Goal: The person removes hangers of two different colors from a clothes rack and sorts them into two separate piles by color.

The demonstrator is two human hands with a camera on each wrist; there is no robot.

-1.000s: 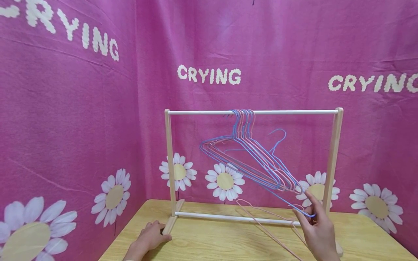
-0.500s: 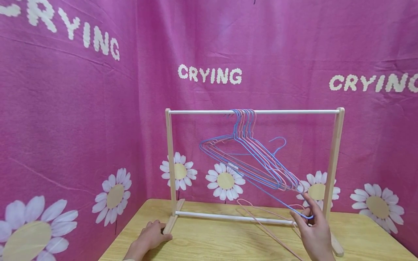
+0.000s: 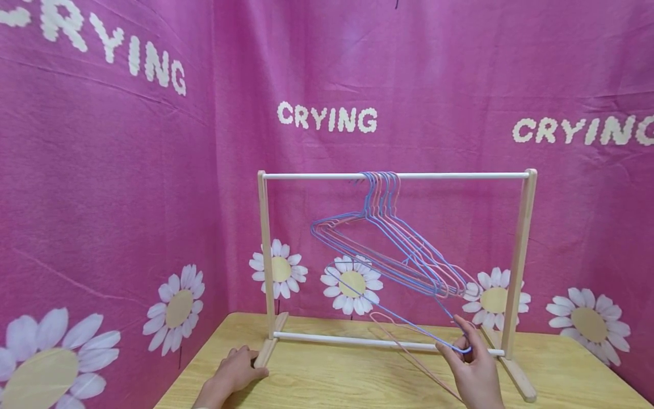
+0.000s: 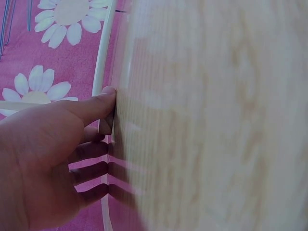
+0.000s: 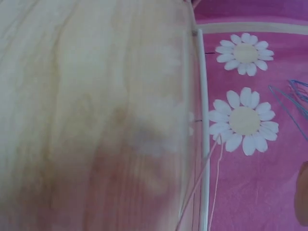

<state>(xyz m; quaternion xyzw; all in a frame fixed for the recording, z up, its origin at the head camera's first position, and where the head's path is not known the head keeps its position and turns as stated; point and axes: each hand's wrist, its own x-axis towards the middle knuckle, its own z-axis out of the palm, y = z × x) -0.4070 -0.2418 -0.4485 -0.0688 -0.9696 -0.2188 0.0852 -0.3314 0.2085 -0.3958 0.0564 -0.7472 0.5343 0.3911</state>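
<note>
My right hand (image 3: 475,363) pinches a blue wire hanger (image 3: 393,315) by its lower right corner, in front of the rack. That hanger tilts, and its hook overlaps the hung hangers. A fingertip (image 5: 302,195) shows at the right edge of the right wrist view. Several blue and pink wire hangers (image 3: 378,196) hang bunched on the rack's white top rail (image 3: 460,175). My left hand (image 3: 236,369) grips the wooden foot (image 3: 267,353) of the rack; in the left wrist view the thumb (image 4: 98,103) and fingers sit on either side of it.
A pink wire hanger (image 3: 409,355) slants across the rack's white lower bar (image 3: 337,339), its near end behind my right hand. The rack's right foot (image 3: 518,378) stands on the wooden table (image 3: 306,380). A purple flowered cloth (image 3: 449,102) hangs behind and at the left.
My right hand has moved left and slightly down with the blue hanger. The hanger's hook has dropped and swung left behind the hung ones. My left hand stays on the foot.
</note>
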